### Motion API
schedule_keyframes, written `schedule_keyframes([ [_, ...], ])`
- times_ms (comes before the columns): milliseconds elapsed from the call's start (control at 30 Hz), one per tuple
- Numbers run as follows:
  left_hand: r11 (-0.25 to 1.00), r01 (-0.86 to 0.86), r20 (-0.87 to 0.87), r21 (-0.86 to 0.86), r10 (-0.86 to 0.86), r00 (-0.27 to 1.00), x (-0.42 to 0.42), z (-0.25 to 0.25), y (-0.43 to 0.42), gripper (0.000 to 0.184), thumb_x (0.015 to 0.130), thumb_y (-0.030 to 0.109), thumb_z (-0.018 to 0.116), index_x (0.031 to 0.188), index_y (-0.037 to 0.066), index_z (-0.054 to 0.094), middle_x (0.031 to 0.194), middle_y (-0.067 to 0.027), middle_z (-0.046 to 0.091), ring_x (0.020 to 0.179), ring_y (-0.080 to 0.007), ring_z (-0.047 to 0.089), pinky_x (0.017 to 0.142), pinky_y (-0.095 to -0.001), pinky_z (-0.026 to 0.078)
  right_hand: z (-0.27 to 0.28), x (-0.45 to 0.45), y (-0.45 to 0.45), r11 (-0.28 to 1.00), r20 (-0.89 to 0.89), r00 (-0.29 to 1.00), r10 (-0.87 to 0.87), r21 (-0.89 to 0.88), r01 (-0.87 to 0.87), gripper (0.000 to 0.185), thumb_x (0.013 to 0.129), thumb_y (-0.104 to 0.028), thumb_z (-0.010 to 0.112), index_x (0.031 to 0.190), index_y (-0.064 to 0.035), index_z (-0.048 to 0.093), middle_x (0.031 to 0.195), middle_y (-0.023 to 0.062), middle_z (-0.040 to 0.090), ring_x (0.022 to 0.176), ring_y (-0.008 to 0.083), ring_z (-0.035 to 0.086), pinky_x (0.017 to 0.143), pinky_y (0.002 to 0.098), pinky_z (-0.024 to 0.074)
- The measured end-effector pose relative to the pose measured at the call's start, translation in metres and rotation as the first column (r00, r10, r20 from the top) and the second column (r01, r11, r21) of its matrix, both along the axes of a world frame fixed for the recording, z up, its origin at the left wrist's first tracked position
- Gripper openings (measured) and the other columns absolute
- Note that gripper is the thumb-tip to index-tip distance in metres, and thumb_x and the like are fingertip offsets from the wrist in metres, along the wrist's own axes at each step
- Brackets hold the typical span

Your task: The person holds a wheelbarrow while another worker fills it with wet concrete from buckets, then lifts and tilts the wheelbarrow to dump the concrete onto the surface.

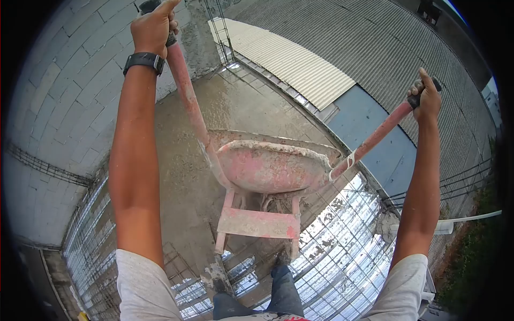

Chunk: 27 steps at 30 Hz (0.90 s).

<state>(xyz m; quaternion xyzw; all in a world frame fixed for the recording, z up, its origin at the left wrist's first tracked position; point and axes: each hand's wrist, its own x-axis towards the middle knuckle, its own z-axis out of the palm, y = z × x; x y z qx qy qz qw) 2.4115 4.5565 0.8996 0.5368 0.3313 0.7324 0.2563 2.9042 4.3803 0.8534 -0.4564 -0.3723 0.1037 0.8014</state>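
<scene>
A pink wheelbarrow (267,167), crusted with dried cement, is tipped forward in front of me, its tray turned away and its leg brace (259,222) facing me. My left hand (152,29), below which sits a black wrist watch, is wrapped round the black grip of the left handle (184,85). At the upper right my right hand (426,96) grips the other black handle end, thumb pointing up along it. Both handles are raised high. What lies inside the tray is hidden from me.
Wet concrete (187,134) covers the floor beyond the wheelbarrow. Steel mesh (342,235) over shiny sheeting lies around my feet. A grey block wall (64,96) rises at left. Corrugated roofing (289,59) lies past the slab edge, and upright rebar (218,32) stands at the far corner.
</scene>
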Motion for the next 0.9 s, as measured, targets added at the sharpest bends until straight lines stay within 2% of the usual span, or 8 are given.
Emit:
schedule_keyframes([
  [100,0.997,0.079,-0.040,0.011,-0.079,0.996,0.024,-0.009,-0.031,0.022,0.077,0.022,0.073,0.072,0.008,0.057,0.057,0.0023,0.047,0.047,-0.0088,0.046,0.048,-0.0251,0.040,-0.019,0.006,0.009,0.999,-0.009,1.000,0.003,-0.040,-0.003,0.019,0.085,-0.017,0.066,0.074,-0.0099,0.052,0.053,-0.0026,0.044,0.043,0.0076,0.047,0.044,0.0236,0.0415],
  [200,0.994,-0.069,0.092,-0.087,0.077,0.993,-0.028,0.000,0.023,0.024,0.076,0.022,0.073,0.072,0.003,0.058,0.056,-0.0009,0.050,0.046,-0.0111,0.049,0.046,-0.0269,0.042,-0.001,-0.039,-0.004,0.999,0.042,0.998,0.045,-0.028,-0.044,0.020,0.085,-0.018,0.066,0.074,-0.0103,0.051,0.053,-0.0020,0.043,0.042,0.0090,0.046,0.044,0.0252,0.0413],
  [300,0.995,0.091,-0.011,0.048,-0.090,0.996,-0.022,-0.003,-0.034,0.024,0.075,0.021,0.074,0.068,0.005,0.059,0.054,-0.0017,0.053,0.043,-0.0104,0.049,0.041,-0.0250,0.040,0.007,-0.022,-0.001,1.000,-0.030,0.999,0.028,-0.006,-0.029,0.021,0.084,-0.017,0.067,0.073,-0.0105,0.050,0.053,-0.0014,0.043,0.043,0.0096,0.046,0.045,0.0265,0.0409],
  [367,0.997,0.047,-0.006,-0.056,-0.048,0.999,-0.014,-0.014,-0.035,0.024,0.077,0.024,0.074,0.070,0.008,0.059,0.054,0.0016,0.049,0.044,-0.0092,0.046,0.045,-0.0263,0.040,0.001,-0.014,0.006,0.997,-0.051,0.999,-0.014,-0.076,0.010,0.021,0.084,-0.017,0.066,0.073,-0.0108,0.050,0.053,-0.0014,0.043,0.043,0.0095,0.046,0.045,0.0264,0.0407],
  [467,0.997,-0.015,0.083,-0.074,0.022,0.996,-0.051,0.001,0.012,0.024,0.076,0.023,0.075,0.066,0.008,0.059,0.055,0.0007,0.050,0.045,-0.0090,0.048,0.044,-0.0264,0.040,0.020,-0.077,-0.041,1.000,-0.001,1.000,0.022,0.002,-0.022,0.022,0.084,-0.016,0.066,0.071,-0.0123,0.049,0.053,-0.0019,0.042,0.044,0.0103,0.046,0.045,0.0271,0.0407],
  [667,1.000,0.030,0.045,0.002,-0.030,0.999,-0.021,0.022,-0.084,0.022,0.077,0.021,0.074,0.068,0.009,0.057,0.055,0.0014,0.050,0.042,-0.0091,0.046,0.044,-0.0251,0.039,0.021,-0.038,-0.073,1.000,-0.126,0.992,-0.006,0.018,0.008,0.026,0.082,-0.016,0.068,0.069,-0.0141,0.046,0.053,-0.0026,0.041,0.043,0.0103,0.044,0.045,0.0266,0.0403],
  [767,0.996,0.084,0.075,-0.025,-0.082,0.994,-0.055,0.017,-0.095,0.024,0.078,0.022,0.074,0.071,0.009,0.055,0.054,0.0020,0.047,0.042,-0.0086,0.045,0.044,-0.0251,0.039,0.020,-0.082,-0.121,0.998,-0.058,0.998,0.026,0.058,-0.022,0.028,0.083,-0.022,0.069,0.070,-0.0139,0.046,0.054,-0.0021,0.042,0.044,0.0101,0.045,0.045,0.0260,0.0401],
  [900,0.985,0.170,0.137,0.022,-0.171,0.976,-0.131,0.008,-0.165,0.027,0.081,0.028,0.072,0.075,0.009,0.053,0.053,0.0025,0.044,0.042,-0.0082,0.042,0.044,-0.0259,0.038,0.023,-0.156,-0.202,0.983,-0.050,0.995,0.087,0.168,-0.077,0.040,0.086,-0.048,0.061,0.075,-0.0119,0.046,0.054,-0.0007,0.044,0.044,0.0105,0.047,0.047,0.0254,0.0418],
])
